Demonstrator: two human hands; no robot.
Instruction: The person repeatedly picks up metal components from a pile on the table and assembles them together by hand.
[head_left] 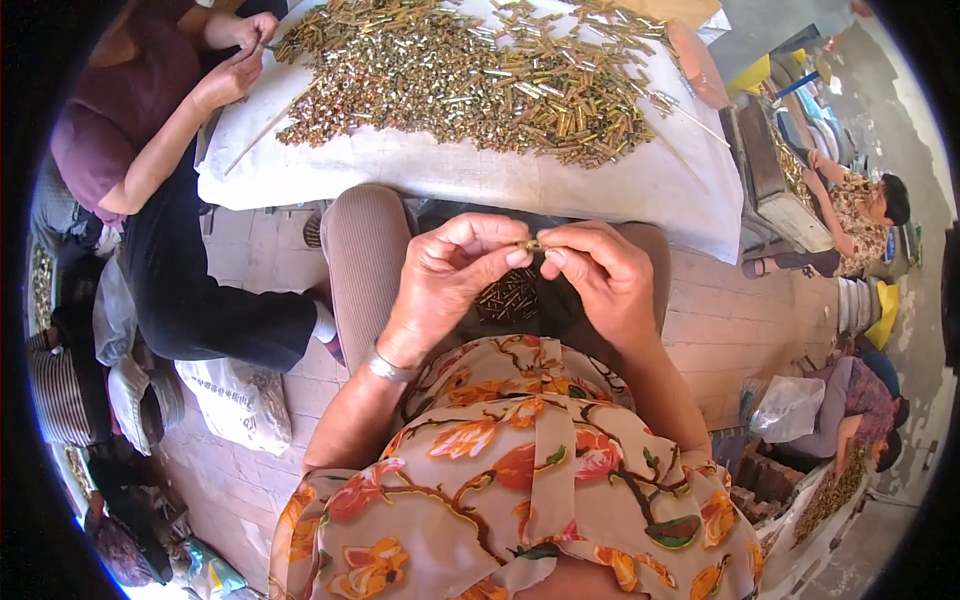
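Above my lap, my left hand (445,280) and my right hand (605,275) meet fingertip to fingertip. Pinched between them is a small brass-coloured metal piece (530,245), whose exact kind is too small to make out. Both thumbs and forefingers are closed on it. Below, between my knees, a dark container holds several slim metal pieces (507,298), partly hidden by my hands. Ahead lies a large heap of short brass-coloured metal parts (400,90), with longer rod-like ones (575,110) toward its right side.
The heap rests on a white-covered table (480,170) just beyond my knees. At the left, another person's hands (240,65) hold something small. White plastic bags (240,405) stand on the tiled floor. Other people work at the right beside a wooden box (780,190) and a tray of parts (832,495).
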